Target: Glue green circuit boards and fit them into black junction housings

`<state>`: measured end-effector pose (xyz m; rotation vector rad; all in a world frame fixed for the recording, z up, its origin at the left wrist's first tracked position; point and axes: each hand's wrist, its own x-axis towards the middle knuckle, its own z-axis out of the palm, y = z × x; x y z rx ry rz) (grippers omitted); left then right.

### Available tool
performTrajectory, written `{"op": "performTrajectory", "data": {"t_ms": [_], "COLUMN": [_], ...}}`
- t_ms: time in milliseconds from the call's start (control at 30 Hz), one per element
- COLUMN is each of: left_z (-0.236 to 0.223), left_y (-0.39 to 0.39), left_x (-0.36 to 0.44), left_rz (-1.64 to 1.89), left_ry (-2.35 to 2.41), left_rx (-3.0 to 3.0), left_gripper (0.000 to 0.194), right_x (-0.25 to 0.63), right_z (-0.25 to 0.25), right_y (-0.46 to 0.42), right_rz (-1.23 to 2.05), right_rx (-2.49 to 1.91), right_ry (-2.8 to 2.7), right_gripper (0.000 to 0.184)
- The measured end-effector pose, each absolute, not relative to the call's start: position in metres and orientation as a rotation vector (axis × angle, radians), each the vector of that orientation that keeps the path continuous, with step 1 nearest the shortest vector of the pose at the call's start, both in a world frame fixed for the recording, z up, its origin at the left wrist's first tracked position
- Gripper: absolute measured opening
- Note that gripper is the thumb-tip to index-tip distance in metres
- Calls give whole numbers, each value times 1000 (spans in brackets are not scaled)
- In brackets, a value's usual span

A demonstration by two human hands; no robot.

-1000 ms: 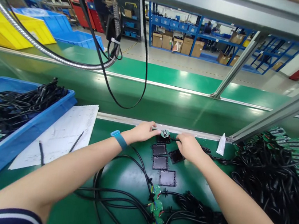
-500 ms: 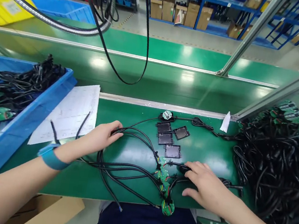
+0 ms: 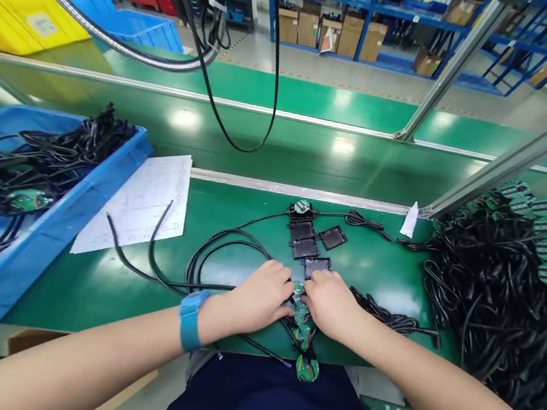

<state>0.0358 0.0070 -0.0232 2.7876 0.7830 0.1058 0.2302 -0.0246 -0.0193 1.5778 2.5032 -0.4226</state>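
Close together at the front of the bench, my left hand [image 3: 264, 296] and my right hand [image 3: 330, 301] are closed at the two sides of a green circuit board [image 3: 298, 292] with black cables. Their fingertips hide its ends and the exact grip. More wired boards [image 3: 306, 367] lie in a row below, the lowest at the bench edge. Black cables [image 3: 221, 238] loop left from the boards. Just beyond my fingers is an open black plastic housing [image 3: 316, 265]. Several similar housings [image 3: 304, 247] lie behind it, and the farthest has a round board [image 3: 302, 206] in it.
At left, a blue bin [image 3: 57, 217] of cables stands beside printed sheets [image 3: 140, 204]. A large heap of black cables [image 3: 503, 296] with green boards covers the right side. A white tube [image 3: 409, 219] stands near the metal post [image 3: 453, 67]. A black cable loop [image 3: 273, 97] hangs overhead.
My left hand has let go of the looped cables and moved right to the boards. My right hand has moved left to the same board, and both have closed there.
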Motion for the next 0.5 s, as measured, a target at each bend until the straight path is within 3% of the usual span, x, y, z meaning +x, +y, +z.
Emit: {"op": "performTrajectory", "data": {"t_ms": [100,200,400,467,500], "left_z": [-28,-26,-17,-14,-12], "left_y": [1,-4,-34,-39,-38], "left_x": [42,36,23,18,15], "left_rz": [-12,142,441,408,379], "left_ry": [795,682,485,599,694], "left_rx": [2780,2865,3002,2909,2851], "left_gripper": [21,8,21,15,8], "right_x": [229,229,232,235,236], "right_z": [-18,-10,3,4,4], "right_y": [-26,-25,-12,-7,-4], "right_rz": [-463,-624,-1425,-1681,-1756], "right_rx": [1600,1683,1927,1788,1678], "right_ry": [2486,2491,2144,1990,1951], "right_gripper": [21,23,28,41,39]}}
